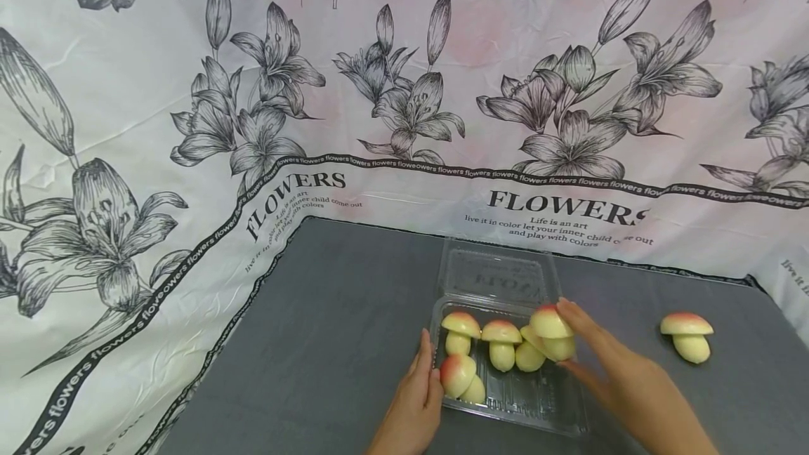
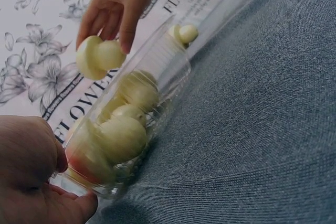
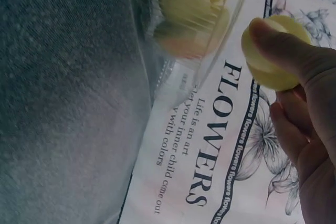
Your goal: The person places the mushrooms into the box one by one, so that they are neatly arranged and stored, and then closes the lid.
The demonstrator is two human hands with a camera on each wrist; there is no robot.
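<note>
In the head view a clear plastic container (image 1: 505,409) sits on the grey table with its lid folded back. Several yellow toy mushrooms (image 1: 501,351) with reddish cap tops lie in its left and middle part. My left hand (image 1: 413,399) grips the container's left side; the left wrist view has its thumb and fingers at the rim. Between thumb and fingers of my right hand (image 1: 622,371) is another toy mushroom (image 1: 551,325), held over the container's right part. That mushroom (image 2: 100,56) is above the container wall in the left wrist view.
One more toy mushroom (image 1: 687,337) stands on the table (image 1: 341,314) to the right of my right hand. The transparent lid (image 1: 496,272) lies behind the container, near a flower-printed cloth (image 1: 404,209) that rises at the back and left.
</note>
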